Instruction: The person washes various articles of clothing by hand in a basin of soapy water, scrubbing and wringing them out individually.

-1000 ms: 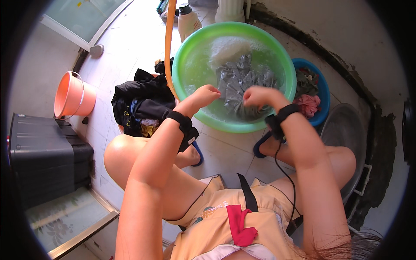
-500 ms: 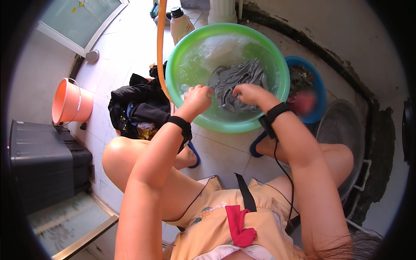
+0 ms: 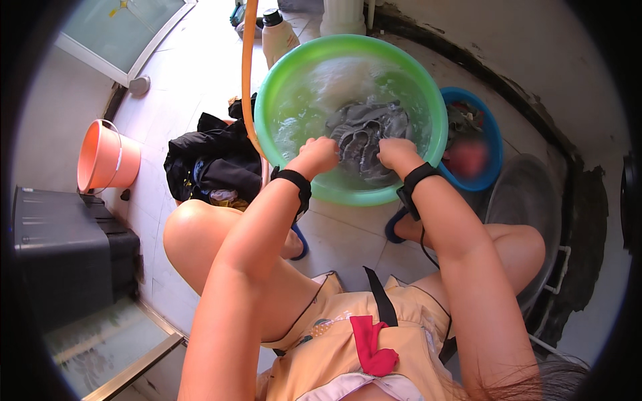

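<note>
A wide green basin [image 3: 265, 144] holds sudsy water, and in it lies a soaked grey garment [image 3: 370, 130], bunched in folds. At the cloth's left edge my left hand [image 3: 321, 154] is closed, its fingers curled on the wet fabric. My right hand [image 3: 397, 152] grips the same garment on its right side, knuckles up. Some fingertips are hidden behind the hands and in the folds. Pale foam [image 3: 344, 77] floats toward the far side of the basin.
Left of the basin sits a heap of dark clothes [image 3: 214, 160]; an orange hose [image 3: 247, 80] hangs beside it. A blue basin [image 3: 496, 150] with cloth stands right, near a grey metal tub [image 3: 528, 200]. A bottle [image 3: 277, 41], an orange bucket [image 3: 107, 157] and a dark box [image 3: 60, 234] stand around.
My left hand has moved right onto the garment, and my right hand has shifted slightly right and down. The garment has become more bunched and lower in the water.
</note>
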`<state>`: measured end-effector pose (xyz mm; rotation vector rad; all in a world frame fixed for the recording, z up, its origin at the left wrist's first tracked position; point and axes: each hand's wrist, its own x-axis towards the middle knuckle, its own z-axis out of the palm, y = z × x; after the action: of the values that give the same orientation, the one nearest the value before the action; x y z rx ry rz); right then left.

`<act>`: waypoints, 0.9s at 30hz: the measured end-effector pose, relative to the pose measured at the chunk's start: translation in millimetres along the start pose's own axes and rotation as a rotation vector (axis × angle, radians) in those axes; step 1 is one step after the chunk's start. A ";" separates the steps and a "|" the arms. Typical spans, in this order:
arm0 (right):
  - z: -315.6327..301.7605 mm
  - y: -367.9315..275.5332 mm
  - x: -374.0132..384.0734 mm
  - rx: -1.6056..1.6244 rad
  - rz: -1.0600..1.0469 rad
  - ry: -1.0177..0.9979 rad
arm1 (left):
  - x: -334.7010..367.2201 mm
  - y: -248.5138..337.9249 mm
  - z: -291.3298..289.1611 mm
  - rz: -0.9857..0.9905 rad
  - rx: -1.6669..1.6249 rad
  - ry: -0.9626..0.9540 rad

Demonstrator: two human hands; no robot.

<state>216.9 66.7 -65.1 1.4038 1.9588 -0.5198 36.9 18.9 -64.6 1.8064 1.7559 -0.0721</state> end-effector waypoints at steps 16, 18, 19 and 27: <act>-21.2 -0.9 -28.7 0.243 -0.510 -0.115 | 24.2 1.7 34.7 -0.042 0.305 -0.124; -52.4 19.0 -58.5 0.420 -0.619 -0.020 | 20.0 -8.8 33.4 0.010 0.508 -0.090; -65.3 31.5 -77.0 0.441 -0.683 0.102 | 19.9 -13.0 31.6 -0.007 0.599 -0.095; -109.4 114.6 -170.5 0.054 -0.101 0.607 | -1.6 -10.4 -43.9 0.009 0.747 0.412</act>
<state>327.9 62.8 139.5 1.6353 2.5143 -0.1976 10.9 36.7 -32.2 2.4894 2.1922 -0.4286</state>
